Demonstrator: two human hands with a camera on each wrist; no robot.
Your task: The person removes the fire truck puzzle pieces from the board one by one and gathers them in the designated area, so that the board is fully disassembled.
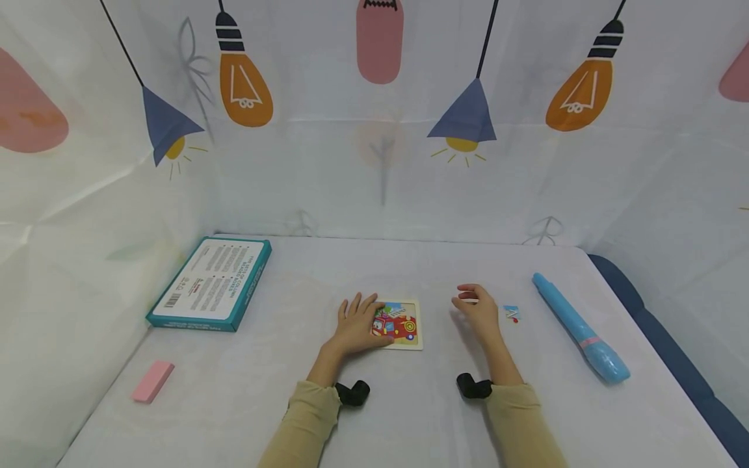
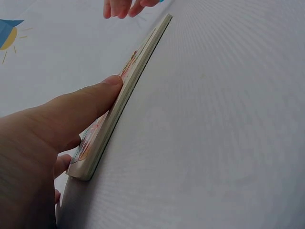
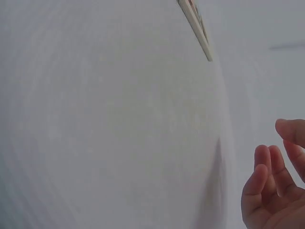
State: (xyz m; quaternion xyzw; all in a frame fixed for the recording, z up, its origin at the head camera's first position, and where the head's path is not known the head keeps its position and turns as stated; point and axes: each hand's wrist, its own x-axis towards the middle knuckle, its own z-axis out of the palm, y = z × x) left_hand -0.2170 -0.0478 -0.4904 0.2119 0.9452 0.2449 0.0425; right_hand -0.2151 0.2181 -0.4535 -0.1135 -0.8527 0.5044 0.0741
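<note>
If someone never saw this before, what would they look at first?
Probably the colourful puzzle near the middle of the white table, with the left hand resting on its left side. After that, maybe the two big orange light bulbs pictured on the sheet behind the table.

Print on the teal box beyond the left hand

All the lettering that shows is on the teal box (image 1: 209, 284), out to the left of the left hand (image 1: 358, 327) and farther forward. Along the side of its white panel (image 1: 206, 307) nearest that hand runs a capital heading, turned sideways; "OF COLUMN" seems to be part of it, the rest too small to read surely. Columns of fine print, too small to read, fill the middle. On the panel's side away from the hand stand a barcode (image 1: 172, 299) and small symbols. White lettering on the box's near edge is illegible.
</note>
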